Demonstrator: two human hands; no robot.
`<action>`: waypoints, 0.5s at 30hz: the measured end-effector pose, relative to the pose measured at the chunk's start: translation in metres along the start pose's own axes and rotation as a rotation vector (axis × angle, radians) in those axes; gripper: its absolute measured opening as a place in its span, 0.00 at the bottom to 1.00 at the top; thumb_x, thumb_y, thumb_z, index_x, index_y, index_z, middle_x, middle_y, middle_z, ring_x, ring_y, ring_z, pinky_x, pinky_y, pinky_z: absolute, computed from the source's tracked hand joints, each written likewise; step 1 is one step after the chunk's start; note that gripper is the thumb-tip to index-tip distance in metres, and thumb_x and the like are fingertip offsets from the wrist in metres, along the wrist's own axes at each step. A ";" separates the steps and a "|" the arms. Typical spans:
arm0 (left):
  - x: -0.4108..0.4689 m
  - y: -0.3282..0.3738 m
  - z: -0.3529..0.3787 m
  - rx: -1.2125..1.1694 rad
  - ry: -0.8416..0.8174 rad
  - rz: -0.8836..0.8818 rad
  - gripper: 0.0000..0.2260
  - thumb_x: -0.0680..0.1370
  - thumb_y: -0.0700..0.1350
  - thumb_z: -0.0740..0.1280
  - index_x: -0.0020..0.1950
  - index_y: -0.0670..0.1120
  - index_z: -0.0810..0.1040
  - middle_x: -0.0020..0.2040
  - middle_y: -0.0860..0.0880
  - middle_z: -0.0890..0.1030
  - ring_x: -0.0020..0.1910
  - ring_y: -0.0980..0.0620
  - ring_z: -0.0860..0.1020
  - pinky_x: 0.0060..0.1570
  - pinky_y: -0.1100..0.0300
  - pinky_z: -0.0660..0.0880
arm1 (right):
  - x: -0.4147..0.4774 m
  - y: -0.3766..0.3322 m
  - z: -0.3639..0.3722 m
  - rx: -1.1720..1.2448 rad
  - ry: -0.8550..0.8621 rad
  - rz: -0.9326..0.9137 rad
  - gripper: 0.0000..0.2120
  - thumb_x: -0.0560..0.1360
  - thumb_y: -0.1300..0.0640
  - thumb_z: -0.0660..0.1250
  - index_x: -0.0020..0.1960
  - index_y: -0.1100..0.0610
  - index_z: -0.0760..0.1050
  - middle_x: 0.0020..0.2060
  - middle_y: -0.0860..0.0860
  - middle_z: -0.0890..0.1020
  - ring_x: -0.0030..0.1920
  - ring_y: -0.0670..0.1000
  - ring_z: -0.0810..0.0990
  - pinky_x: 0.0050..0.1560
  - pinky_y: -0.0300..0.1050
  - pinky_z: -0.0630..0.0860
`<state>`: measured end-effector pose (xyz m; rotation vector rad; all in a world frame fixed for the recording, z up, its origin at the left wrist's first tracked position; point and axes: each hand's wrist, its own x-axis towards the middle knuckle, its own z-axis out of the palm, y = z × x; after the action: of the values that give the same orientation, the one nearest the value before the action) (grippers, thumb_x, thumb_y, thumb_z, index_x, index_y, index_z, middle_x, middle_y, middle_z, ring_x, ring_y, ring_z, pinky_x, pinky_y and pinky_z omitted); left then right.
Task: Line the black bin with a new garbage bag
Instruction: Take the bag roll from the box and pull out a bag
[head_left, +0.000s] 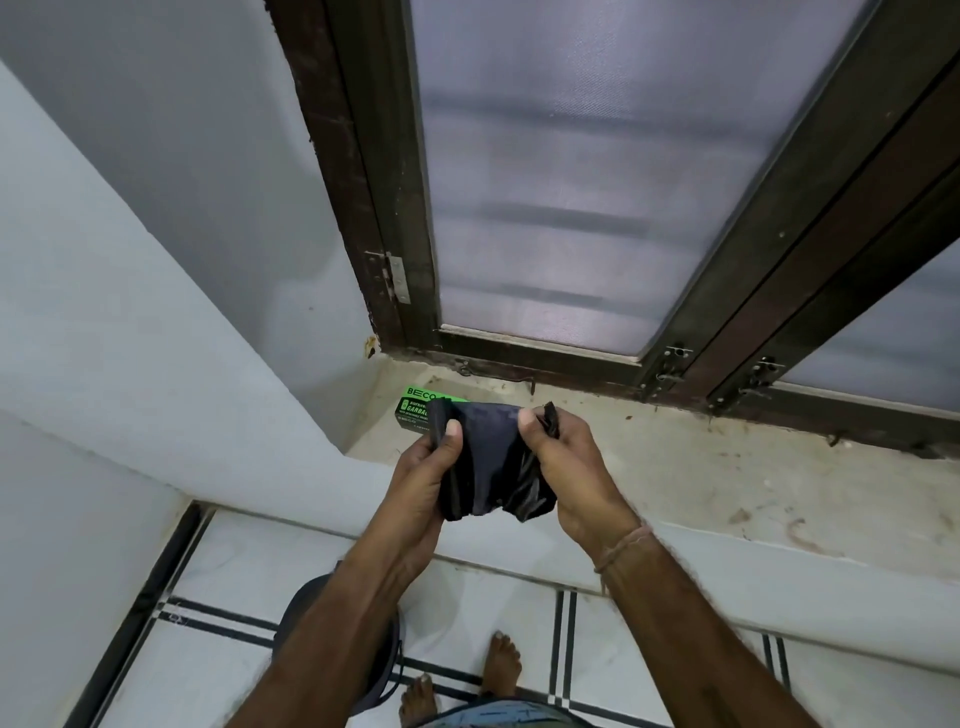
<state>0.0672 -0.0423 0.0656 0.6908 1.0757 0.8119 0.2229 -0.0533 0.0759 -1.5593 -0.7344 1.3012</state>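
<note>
Corner of a pale-walled room, white tiled floor (218, 670) with black inlay lines. Nearest, below and behind the left grip: black bin (295, 610), standing on the floor, mostly hidden under the left forearm; no liner to be seen on the visible rim.

Ahead of and above the bin: left grip (423, 470) and right grip (569, 467), each pinching the garbage bag (485, 457), thumb on top, fingers curled beneath. Bag stretched between the two grips, bunched and folded, not opened out. Long axis judged crosswise, grip to grip; a twisted end sticking up past the right thumb; mouth not identifiable. Held so, in all likelihood, to draw the folds apart and find the opening before lowering into the bin.

Just beyond the left grip, on the concrete ledge (675, 467): green box (415, 406) of garbage bags, partly covered by the bag. Farthest, beyond both grips: dark-framed mesh screen (571, 182).
</note>
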 end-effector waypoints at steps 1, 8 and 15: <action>0.001 0.000 -0.001 -0.013 0.003 -0.003 0.20 0.83 0.54 0.63 0.69 0.45 0.78 0.62 0.44 0.85 0.62 0.43 0.83 0.55 0.48 0.82 | 0.001 -0.001 0.000 0.002 0.018 0.005 0.11 0.85 0.57 0.62 0.57 0.64 0.79 0.54 0.64 0.84 0.52 0.54 0.83 0.58 0.53 0.80; 0.002 -0.001 -0.007 -0.021 -0.018 -0.013 0.21 0.82 0.55 0.64 0.68 0.43 0.79 0.62 0.41 0.85 0.63 0.42 0.82 0.65 0.44 0.77 | -0.004 -0.011 0.005 -0.005 -0.135 0.084 0.21 0.79 0.40 0.68 0.51 0.59 0.84 0.44 0.58 0.88 0.41 0.55 0.85 0.38 0.48 0.77; 0.004 0.000 -0.009 -0.014 -0.028 -0.010 0.25 0.81 0.58 0.63 0.69 0.42 0.78 0.62 0.40 0.84 0.61 0.41 0.83 0.59 0.46 0.79 | 0.004 -0.001 0.001 -0.002 -0.046 0.070 0.16 0.84 0.51 0.63 0.55 0.65 0.78 0.41 0.61 0.82 0.33 0.58 0.78 0.24 0.41 0.73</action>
<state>0.0597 -0.0378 0.0604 0.6826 1.0467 0.7981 0.2234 -0.0494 0.0756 -1.5735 -0.7154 1.3922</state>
